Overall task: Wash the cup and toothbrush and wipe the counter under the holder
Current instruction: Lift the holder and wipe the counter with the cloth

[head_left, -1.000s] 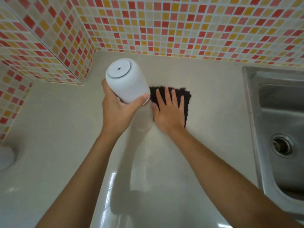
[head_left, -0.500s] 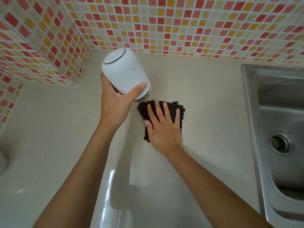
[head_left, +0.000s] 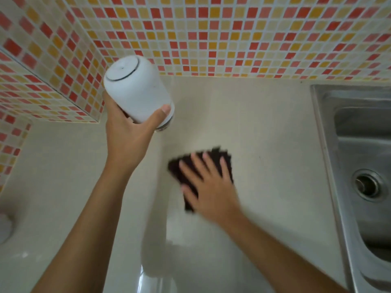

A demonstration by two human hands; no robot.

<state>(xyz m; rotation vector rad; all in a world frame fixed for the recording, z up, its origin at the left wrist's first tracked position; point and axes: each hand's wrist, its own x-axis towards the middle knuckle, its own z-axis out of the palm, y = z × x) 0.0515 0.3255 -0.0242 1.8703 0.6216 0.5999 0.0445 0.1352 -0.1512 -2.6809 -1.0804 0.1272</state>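
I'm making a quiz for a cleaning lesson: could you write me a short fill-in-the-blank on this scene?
1. The left hand holds the white holder up off the ____.
2. The right hand presses flat on a dark ____.
3. The steel sink lies to the ____ of the cloth.
4. The wall behind is covered in small mosaic ____.

Missing words: counter; cloth; right; tiles

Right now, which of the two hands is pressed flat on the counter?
The right hand, spread open on the dark cloth lying on the counter. The left hand is raised, gripping the white holder.
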